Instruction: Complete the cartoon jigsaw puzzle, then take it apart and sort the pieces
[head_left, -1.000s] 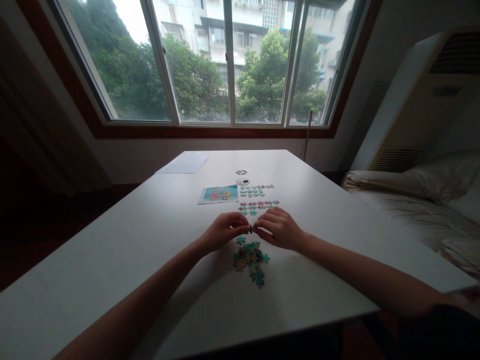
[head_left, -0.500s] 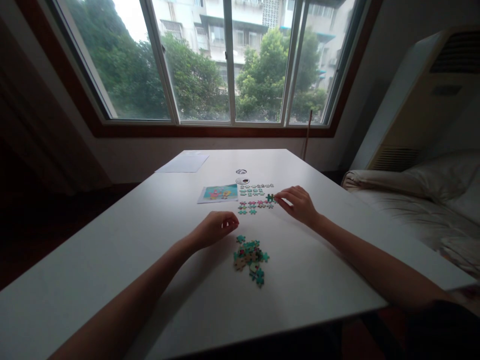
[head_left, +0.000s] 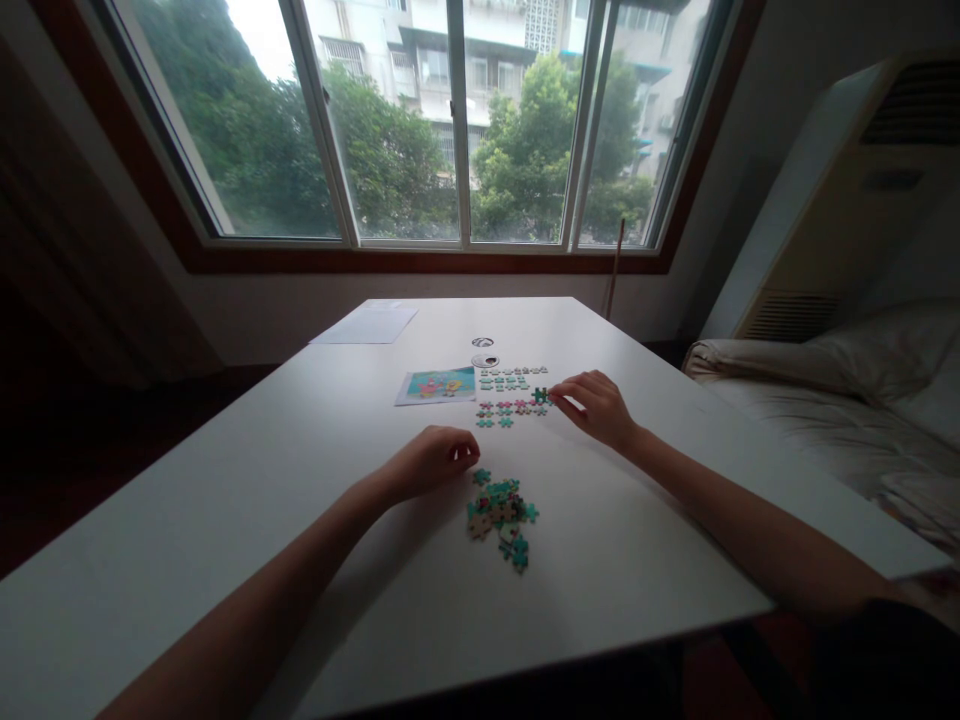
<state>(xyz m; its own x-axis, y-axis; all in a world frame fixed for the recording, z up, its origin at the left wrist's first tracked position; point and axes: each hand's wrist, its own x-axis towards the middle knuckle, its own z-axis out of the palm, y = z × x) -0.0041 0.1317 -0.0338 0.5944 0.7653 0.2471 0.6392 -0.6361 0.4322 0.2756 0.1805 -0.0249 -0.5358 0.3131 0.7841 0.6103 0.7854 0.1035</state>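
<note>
My right hand (head_left: 598, 405) pinches a dark green jigsaw puzzle piece (head_left: 539, 395) between thumb and fingertips, at the right end of the rows of puzzle pieces (head_left: 504, 383). These rows are mostly teal and pale, with some pink. My left hand (head_left: 439, 457) is curled, its fingertips drawn together just behind a heap of loose puzzle pieces (head_left: 499, 508); whether anything is between them is hidden. Teal, green and brown pieces overlap in that heap. A colourful picture sheet (head_left: 441, 386) lies left of the rows.
Everything lies on a white table (head_left: 322, 420). Two small round items (head_left: 485, 361) sit beyond the rows. White paper (head_left: 365, 325) rests at the far left corner. Past the table are a window (head_left: 457, 130) and a pale sofa (head_left: 810, 400) on the right.
My left hand has lowered slightly toward the heap. The right hand stays almost still, with the green puzzle piece in its fingers.
</note>
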